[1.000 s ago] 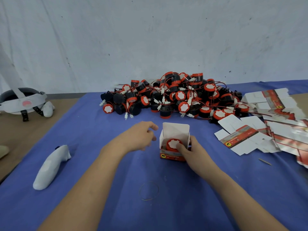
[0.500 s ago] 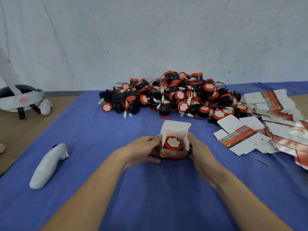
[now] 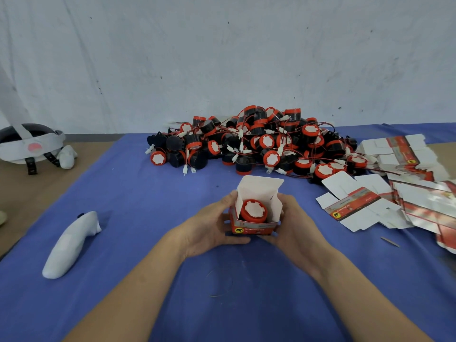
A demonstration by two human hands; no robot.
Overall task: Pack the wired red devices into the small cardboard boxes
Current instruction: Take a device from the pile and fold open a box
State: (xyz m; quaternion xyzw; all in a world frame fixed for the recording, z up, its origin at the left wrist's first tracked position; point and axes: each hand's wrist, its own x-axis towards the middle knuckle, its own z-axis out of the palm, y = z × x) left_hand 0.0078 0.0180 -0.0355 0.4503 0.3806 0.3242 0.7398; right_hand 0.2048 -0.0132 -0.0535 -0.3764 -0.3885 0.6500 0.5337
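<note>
A small red and white cardboard box stands in the middle of the blue cloth with its top flaps up. Inside it sits a red device with a white round face pointing up. My left hand grips the box's left side, thumb along the front bottom edge. My right hand grips the right side. Behind the box lies a big heap of red and black wired devices with white plugs.
Flat unfolded box blanks lie in a spread at the right, more stacked at the far right. A white controller lies at the left. A headset rests on the brown table at far left. A thin stick lies at right.
My left hand came in from above the cloth and took hold of the box's left side. My right hand shifted from the device's top to the box's right side. The box moved slightly toward me.
</note>
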